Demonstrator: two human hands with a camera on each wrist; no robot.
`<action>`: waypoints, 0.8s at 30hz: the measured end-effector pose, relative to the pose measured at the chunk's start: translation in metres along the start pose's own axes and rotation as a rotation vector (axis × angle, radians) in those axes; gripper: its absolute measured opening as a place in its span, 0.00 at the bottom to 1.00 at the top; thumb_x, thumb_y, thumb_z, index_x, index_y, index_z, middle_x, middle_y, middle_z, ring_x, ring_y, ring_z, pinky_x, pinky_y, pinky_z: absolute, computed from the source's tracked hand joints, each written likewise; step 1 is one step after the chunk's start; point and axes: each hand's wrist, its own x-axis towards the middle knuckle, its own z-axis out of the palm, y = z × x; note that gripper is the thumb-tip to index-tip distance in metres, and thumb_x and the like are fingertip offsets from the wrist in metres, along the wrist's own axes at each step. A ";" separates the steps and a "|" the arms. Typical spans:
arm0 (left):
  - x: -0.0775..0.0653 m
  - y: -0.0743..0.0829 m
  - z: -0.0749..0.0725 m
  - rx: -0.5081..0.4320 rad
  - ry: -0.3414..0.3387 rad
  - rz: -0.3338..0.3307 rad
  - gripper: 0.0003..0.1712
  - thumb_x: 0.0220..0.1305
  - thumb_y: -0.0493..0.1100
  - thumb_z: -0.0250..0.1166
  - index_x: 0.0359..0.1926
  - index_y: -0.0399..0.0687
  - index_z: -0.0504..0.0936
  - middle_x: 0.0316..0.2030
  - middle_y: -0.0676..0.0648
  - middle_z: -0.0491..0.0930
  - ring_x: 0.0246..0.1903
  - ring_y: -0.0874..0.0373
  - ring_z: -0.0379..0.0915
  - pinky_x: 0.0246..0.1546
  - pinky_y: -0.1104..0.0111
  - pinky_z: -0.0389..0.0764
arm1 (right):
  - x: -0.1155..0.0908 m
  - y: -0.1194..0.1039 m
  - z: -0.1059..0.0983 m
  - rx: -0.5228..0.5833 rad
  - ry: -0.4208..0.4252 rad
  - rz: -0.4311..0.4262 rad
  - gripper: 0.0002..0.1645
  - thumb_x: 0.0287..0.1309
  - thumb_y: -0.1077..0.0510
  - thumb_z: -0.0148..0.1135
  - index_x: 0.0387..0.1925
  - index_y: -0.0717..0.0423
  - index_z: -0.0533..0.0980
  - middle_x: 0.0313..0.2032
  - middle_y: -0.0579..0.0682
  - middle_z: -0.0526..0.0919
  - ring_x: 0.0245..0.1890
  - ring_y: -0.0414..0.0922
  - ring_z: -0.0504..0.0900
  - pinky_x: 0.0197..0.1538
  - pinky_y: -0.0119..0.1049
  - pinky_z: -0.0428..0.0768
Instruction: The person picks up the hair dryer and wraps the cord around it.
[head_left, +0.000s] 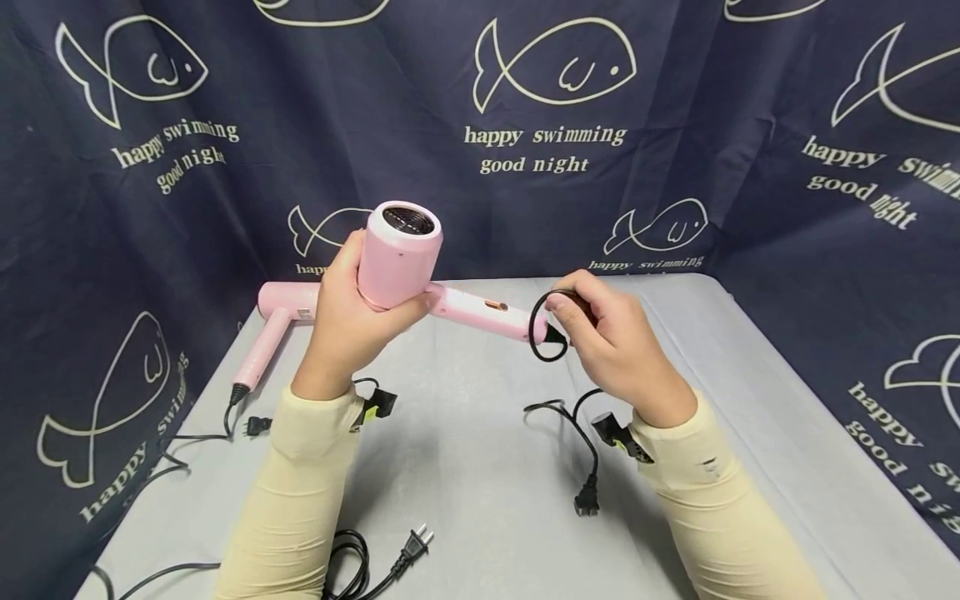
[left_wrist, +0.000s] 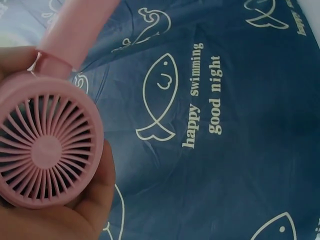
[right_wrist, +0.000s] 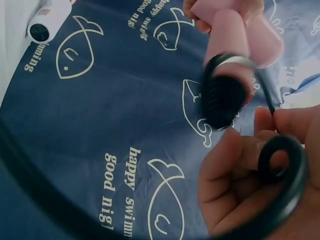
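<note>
A pink hair dryer [head_left: 397,262] is held up above the table by my left hand [head_left: 341,333], which grips it round the barrel. Its handle [head_left: 480,312] points right, with a copper-coloured switch on it. In the left wrist view the ribbed grille [left_wrist: 46,151] of the dryer faces the camera, fingers and palm round its rim. My right hand [head_left: 618,346] pinches the dryer's black cord [head_left: 533,323] close to the handle's end, where the cord makes a loop. Seen from the right wrist, fingertips and thumb hold the coiled cord [right_wrist: 295,185].
Another pink hair dryer [head_left: 258,350] lies at the left behind my left forearm, its cord trailing leftward. Black plugs lie on the grey table [head_left: 465,467]: one plug [head_left: 587,497] below my right hand, another plug [head_left: 415,546] near the front. A dark fish-print curtain [head_left: 555,208] surrounds the table.
</note>
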 end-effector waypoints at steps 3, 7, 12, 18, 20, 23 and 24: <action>0.001 -0.001 -0.002 -0.070 -0.036 -0.017 0.30 0.39 0.30 0.74 0.48 0.43 0.76 0.34 0.47 0.77 0.35 0.54 0.72 0.37 0.66 0.74 | 0.001 -0.003 -0.002 0.003 0.022 0.009 0.02 0.62 0.64 0.58 0.33 0.58 0.76 0.20 0.46 0.69 0.19 0.37 0.65 0.23 0.29 0.64; 0.001 -0.001 -0.004 -0.146 -0.062 -0.038 0.31 0.39 0.30 0.74 0.49 0.45 0.76 0.35 0.45 0.77 0.35 0.51 0.72 0.36 0.65 0.74 | 0.001 0.000 -0.002 0.022 0.024 0.032 0.03 0.60 0.62 0.61 0.31 0.57 0.75 0.20 0.46 0.69 0.19 0.38 0.65 0.23 0.30 0.64; 0.000 0.003 -0.005 -0.196 -0.061 -0.060 0.32 0.40 0.32 0.75 0.51 0.47 0.77 0.37 0.43 0.77 0.37 0.49 0.72 0.38 0.64 0.75 | 0.002 0.005 0.000 0.086 -0.005 0.062 0.03 0.59 0.63 0.61 0.32 0.58 0.75 0.22 0.48 0.74 0.19 0.38 0.68 0.22 0.30 0.67; -0.001 0.005 -0.004 -0.249 -0.027 -0.072 0.31 0.42 0.33 0.74 0.51 0.47 0.77 0.39 0.42 0.78 0.38 0.48 0.73 0.40 0.63 0.76 | 0.004 0.010 0.003 0.196 -0.069 0.103 0.02 0.62 0.63 0.59 0.34 0.59 0.75 0.25 0.49 0.76 0.20 0.40 0.71 0.24 0.30 0.70; -0.001 0.005 -0.003 -0.268 -0.012 -0.069 0.29 0.43 0.33 0.74 0.50 0.45 0.77 0.38 0.42 0.78 0.37 0.48 0.74 0.40 0.64 0.76 | 0.003 0.011 0.004 0.234 -0.095 0.119 0.04 0.64 0.61 0.57 0.34 0.59 0.75 0.25 0.49 0.76 0.20 0.41 0.72 0.23 0.30 0.71; -0.001 0.005 -0.001 -0.305 0.015 -0.063 0.28 0.44 0.32 0.73 0.50 0.44 0.76 0.37 0.43 0.77 0.37 0.49 0.73 0.40 0.64 0.76 | 0.002 0.012 0.006 0.297 -0.145 0.125 0.12 0.65 0.53 0.56 0.36 0.59 0.75 0.25 0.52 0.77 0.20 0.47 0.76 0.23 0.33 0.73; -0.001 0.004 -0.001 -0.311 0.026 -0.057 0.28 0.45 0.32 0.73 0.50 0.44 0.76 0.37 0.43 0.77 0.37 0.49 0.73 0.40 0.64 0.76 | 0.001 0.012 0.007 0.306 -0.162 0.122 0.17 0.64 0.48 0.55 0.36 0.60 0.74 0.25 0.53 0.77 0.19 0.49 0.77 0.23 0.34 0.74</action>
